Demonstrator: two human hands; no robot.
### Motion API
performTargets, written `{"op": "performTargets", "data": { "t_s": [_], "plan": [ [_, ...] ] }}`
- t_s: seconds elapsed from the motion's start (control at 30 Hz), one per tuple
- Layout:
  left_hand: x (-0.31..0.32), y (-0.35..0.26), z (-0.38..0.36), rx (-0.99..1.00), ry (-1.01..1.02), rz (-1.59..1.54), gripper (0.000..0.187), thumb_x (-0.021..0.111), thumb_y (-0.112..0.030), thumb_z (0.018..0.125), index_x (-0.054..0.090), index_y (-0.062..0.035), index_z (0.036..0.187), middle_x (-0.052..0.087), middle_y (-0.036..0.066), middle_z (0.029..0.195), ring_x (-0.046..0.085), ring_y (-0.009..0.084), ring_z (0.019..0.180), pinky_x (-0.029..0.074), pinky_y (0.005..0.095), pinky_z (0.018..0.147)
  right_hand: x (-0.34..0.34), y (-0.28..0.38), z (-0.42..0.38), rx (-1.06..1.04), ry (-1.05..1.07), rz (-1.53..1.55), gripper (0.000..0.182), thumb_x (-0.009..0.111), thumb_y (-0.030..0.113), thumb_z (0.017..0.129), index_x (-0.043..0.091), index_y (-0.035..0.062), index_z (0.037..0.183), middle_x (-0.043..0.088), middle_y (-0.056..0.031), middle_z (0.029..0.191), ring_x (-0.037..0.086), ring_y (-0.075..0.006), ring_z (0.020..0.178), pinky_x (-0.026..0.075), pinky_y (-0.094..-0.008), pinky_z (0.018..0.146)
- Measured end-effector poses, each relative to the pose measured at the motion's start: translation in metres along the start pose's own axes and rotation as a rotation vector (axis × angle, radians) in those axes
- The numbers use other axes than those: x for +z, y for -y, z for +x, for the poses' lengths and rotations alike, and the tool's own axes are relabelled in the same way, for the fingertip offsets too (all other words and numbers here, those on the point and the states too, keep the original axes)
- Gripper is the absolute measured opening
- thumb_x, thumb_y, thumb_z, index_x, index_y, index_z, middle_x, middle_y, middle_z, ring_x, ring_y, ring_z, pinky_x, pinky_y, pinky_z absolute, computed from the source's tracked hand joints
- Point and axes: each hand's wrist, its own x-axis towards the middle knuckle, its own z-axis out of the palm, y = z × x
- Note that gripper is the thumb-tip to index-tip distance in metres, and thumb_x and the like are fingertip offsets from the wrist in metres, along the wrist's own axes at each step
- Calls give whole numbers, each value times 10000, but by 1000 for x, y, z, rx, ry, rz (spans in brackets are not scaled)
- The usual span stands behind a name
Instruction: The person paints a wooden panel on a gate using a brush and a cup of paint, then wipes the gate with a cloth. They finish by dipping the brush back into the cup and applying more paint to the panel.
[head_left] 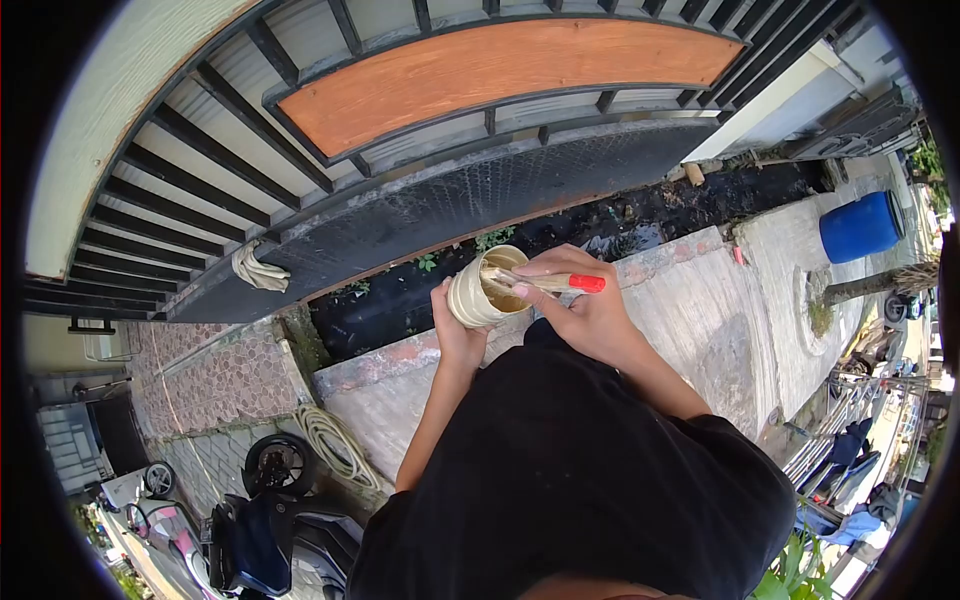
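Black-sleeved arms reach forward from the chest. Left hand (458, 325) wraps the cream can (482, 288) from below, its mouth tipped toward the right hand (585, 310). That hand pinches a brush (548, 283), red handle end pointing right, bristles inside the can; its long axis runs left-right. Beyond lie the black gutter (620, 225), gate (450, 120) and blue barrel (860, 226).
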Motion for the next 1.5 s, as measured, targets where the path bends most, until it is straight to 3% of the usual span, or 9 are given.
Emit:
{"op": "performTargets", "data": {
  "t_s": [0.13, 0.47, 0.53, 0.63, 0.97, 1.03, 1.13, 1.37, 1.5],
  "plan": [
    [18, 16, 12, 48, -66, -51, 525, 420, -533, 1038, 654, -130, 1281, 710, 66, 1258, 696, 243, 1150, 589, 433, 932, -19, -20, 18, -149, 19, -49, 224, 830, 113, 861, 782, 4, 1050, 740, -161, 956, 702, -311, 871, 559, -363, 787],
    [59, 61, 32, 90, -222, -76, 558, 408, -541, 1037, 667, -124, 1302, 700, 67, 1289, 681, 221, 1170, 570, 411, 958, -73, -68, 44, 49, 166, 73, 228, 826, 62, 861, 786, 7, 1079, 710, -100, 877, 657, -232, 789, 529, -338, 703],
    [53, 66, 34, 95, -179, -94, 554, 405, -537, 1038, 667, -121, 1295, 701, 62, 1283, 684, 215, 1159, 575, 405, 947, -75, -71, 44, -179, 184, -5, 229, 827, 61, 855, 791, 22, 1077, 708, -101, 875, 632, -237, 768, 515, -347, 679],
    [49, 66, 34, 103, -115, -51, 551, 407, -535, 1038, 665, -121, 1294, 705, 59, 1273, 686, 210, 1154, 578, 398, 940, -75, -68, 39, -208, 178, -15, 234, 830, 56, 844, 794, 37, 1075, 712, -100, 885, 631, -242, 776, 520, -347, 684],
    [61, 50, 20, 13, -119, 3, 537, 413, -551, 1032, 671, -151, 1280, 712, 51, 1258, 689, 218, 1147, 582, 409, 918, -63, -38, 13, 69, 36, 12, 225, 806, 99, 869, 785, -6, 1068, 693, -158, 855, 655, -318, 757, 534, -392, 693],
    [57, 46, 17, 6, -111, 19, 538, 411, -562, 1027, 674, -162, 1273, 718, 47, 1234, 694, 216, 1122, 580, 410, 898, -58, -35, 9, 34, -6, 4, 206, 805, 123, 894, 791, -10, 1050, 711, -145, 832, 654, -240, 682, 510, -349, 630],
    [49, 41, 13, -40, -105, 75, 546, 411, -581, 1016, 677, -169, 1257, 731, 40, 1177, 715, 215, 1027, 593, 403, 789, -50, -20, 4, 242, -67, 33, 109, 772, 71, 948, 779, -25, 999, 746, -83, 876, 645, -113, 737, 491, -279, 653],
    [37, 22, 0, -106, -108, 66, 505, 436, -561, 1011, 681, -178, 1231, 757, 43, 1067, 751, 204, 872, 635, 344, 613, -25, -23, -10, 264, -213, 297, 142, 733, 87, 1001, 737, -51, 1032, 721, -72, 958, 666, -116, 862, 531, -285, 760],
    [27, 16, -2, -137, -69, 50, 499, 454, -566, 1011, 688, -181, 1225, 763, 47, 1069, 760, 204, 868, 644, 353, 610, -19, -19, -15, 273, -248, 361, 155, 735, 90, 997, 739, -55, 1051, 762, -82, 969, 687, -105, 878, 549, -277, 787]
  ]
}}
